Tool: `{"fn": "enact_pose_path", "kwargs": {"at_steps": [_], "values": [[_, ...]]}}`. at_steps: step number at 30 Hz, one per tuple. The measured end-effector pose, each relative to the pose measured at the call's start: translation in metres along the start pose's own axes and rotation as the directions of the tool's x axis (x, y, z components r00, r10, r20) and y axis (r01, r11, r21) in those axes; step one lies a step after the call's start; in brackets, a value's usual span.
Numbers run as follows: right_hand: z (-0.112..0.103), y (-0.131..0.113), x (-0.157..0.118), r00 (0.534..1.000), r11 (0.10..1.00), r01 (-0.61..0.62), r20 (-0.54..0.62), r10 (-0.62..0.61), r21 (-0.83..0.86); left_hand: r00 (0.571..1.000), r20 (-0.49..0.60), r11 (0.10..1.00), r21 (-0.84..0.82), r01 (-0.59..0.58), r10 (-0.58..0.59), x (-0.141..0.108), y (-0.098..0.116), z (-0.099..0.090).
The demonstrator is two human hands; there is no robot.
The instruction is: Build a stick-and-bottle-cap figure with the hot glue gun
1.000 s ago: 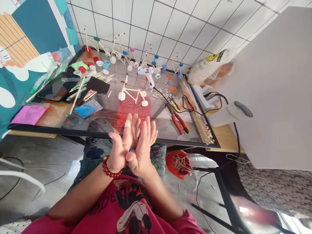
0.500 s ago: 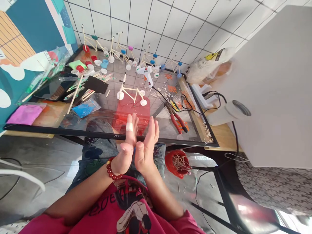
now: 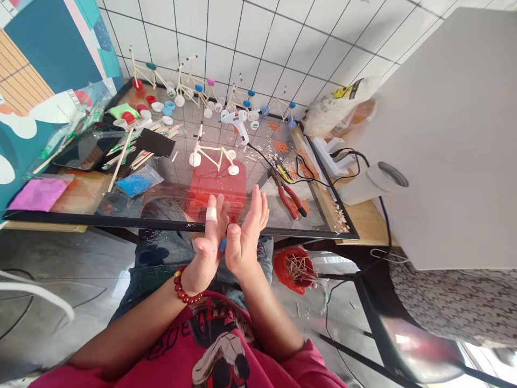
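Note:
Palms facing each other, my left hand (image 3: pixel 208 253) and my right hand (image 3: pixel 245 240) are raised at the table's front edge. Between the palms shows a small blue lump (image 3: pixel 222 245), pressed by both. The fingers of each hand are stretched out; a white band wraps one left finger, and red beads circle the left wrist. Just beyond my fingertips, a stick frame with white caps (image 3: pixel 220 156) stands on the table by a red translucent square (image 3: pixel 218 186). A white glue gun (image 3: pixel 238 125) lies behind it.
Several stick frames with coloured pieces (image 3: pixel 197 89) line the wall. Red-handled pliers (image 3: pixel 291 199) and a black cable lie at the right. Bags of blue (image 3: pixel 135 183) and pink material (image 3: pixel 39 194) rest at the left. A red bag of sticks (image 3: pixel 297 269) is below the table.
My hands have shifted against each other, the right fingers tilting further right. The blue lump between the palms shows more clearly. The view has moved slightly.

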State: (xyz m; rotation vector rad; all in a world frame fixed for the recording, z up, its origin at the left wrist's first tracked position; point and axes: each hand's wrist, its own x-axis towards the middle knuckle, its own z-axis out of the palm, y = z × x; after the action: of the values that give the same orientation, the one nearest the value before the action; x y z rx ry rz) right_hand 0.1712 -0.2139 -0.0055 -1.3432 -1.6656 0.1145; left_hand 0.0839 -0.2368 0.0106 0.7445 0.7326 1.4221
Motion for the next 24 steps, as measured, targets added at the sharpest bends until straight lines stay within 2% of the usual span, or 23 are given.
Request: {"fn": "enact_pose_path", "kwargs": {"at_steps": [3, 6, 8, 10, 12, 14, 17, 20, 24], "values": [[-0.001, -0.002, 0.001, 1.000, 0.999, 0.014, 0.012, -0.014, 0.036, 0.995, 0.061, 0.973, -0.210, 0.096, -0.085, 0.002, 0.004, 0.005], [-0.016, 0.000, 0.006, 0.999, 0.987, 0.042, -0.019, -0.040, 0.158, 0.956, 0.085, 0.842, -0.456, 0.287, -0.280, 0.009, 0.013, 0.010], [-0.032, 0.004, 0.012, 0.991, 0.968, 0.133, 0.004, -0.137, 0.212, 0.933, 0.106, 0.767, -0.542, 0.344, -0.344, 0.012, 0.019, 0.011], [-0.046, 0.008, 0.015, 0.958, 0.945, 0.254, 0.083, -0.275, 0.204, 0.924, 0.119, 0.734, -0.574, 0.363, -0.364, 0.013, 0.026, 0.012], [-0.054, 0.010, 0.015, 0.918, 0.930, 0.326, 0.178, -0.354, 0.169, 0.915, 0.140, 0.727, -0.567, 0.387, -0.378, 0.012, 0.030, 0.012], [-0.056, 0.011, 0.013, 0.897, 0.926, 0.345, 0.236, -0.373, 0.151, 0.907, 0.164, 0.737, -0.534, 0.413, -0.389, 0.011, 0.032, 0.011], [-0.054, 0.012, 0.010, 0.907, 0.934, 0.324, 0.232, -0.352, 0.150, 0.912, 0.190, 0.797, -0.443, 0.411, -0.364, 0.011, 0.029, 0.004], [-0.056, 0.014, 0.012, 0.926, 0.948, 0.292, 0.210, -0.313, 0.126, 0.922, 0.232, 0.894, -0.258, 0.366, -0.310, 0.012, 0.024, -0.014], [-0.061, 0.017, 0.015, 0.911, 0.945, 0.314, 0.251, -0.328, 0.093, 0.918, 0.252, 0.947, -0.015, 0.320, -0.306, 0.008, 0.018, -0.035]]}}
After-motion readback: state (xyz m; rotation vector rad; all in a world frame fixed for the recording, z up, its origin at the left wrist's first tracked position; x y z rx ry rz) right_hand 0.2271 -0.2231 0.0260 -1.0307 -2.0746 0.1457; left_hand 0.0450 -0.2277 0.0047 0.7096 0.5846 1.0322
